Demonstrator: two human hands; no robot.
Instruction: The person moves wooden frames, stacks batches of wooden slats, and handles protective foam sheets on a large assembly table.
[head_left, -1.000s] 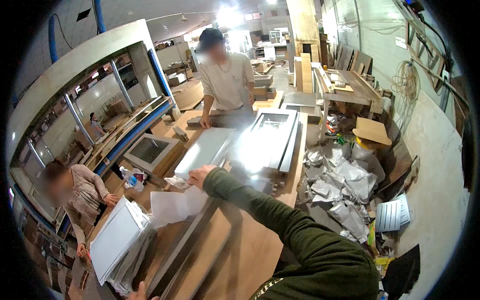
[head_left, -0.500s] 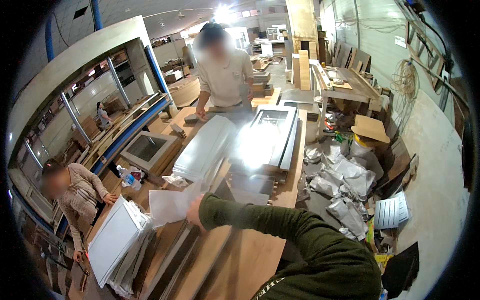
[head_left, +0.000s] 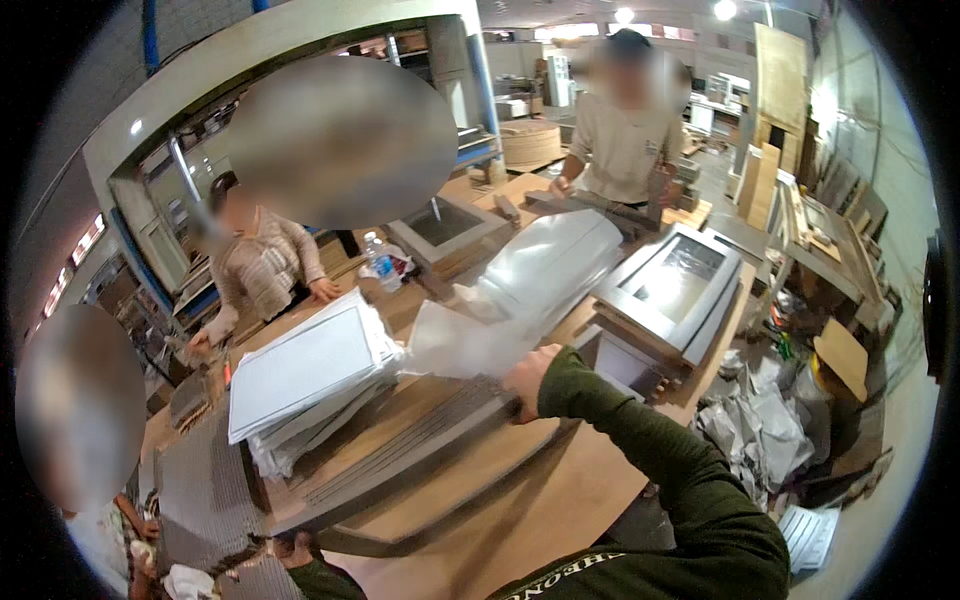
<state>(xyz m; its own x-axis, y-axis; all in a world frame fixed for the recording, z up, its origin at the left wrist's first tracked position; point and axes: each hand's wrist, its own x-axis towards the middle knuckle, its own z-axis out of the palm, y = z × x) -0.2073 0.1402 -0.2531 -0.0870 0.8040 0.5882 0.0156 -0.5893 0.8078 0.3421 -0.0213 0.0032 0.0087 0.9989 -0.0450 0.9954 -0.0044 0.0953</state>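
Long grey strips lie side by side across the wooden table, slanting from near left to the middle. At their far right end, my right hand is closed round the edge of the front strip. My left hand, partly cut off by the sleeve and strip, grips around the near left end. Just beyond my right hand lies a thin translucent white wrapping sheet. A stack of white-wrapped panels sits behind the strips, and a co-worker's hand rests by its far edge.
More short grey pieces are lined up at the left, near another person's hand. Wrapped panels, a glazed grey frame and a water bottle stand farther back. Crumpled white wrapping covers the floor at right.
My view has swung left. My right hand has moved from beside the wrapping sheet onto the strips' end, and my left hand has come into view at the lower left.
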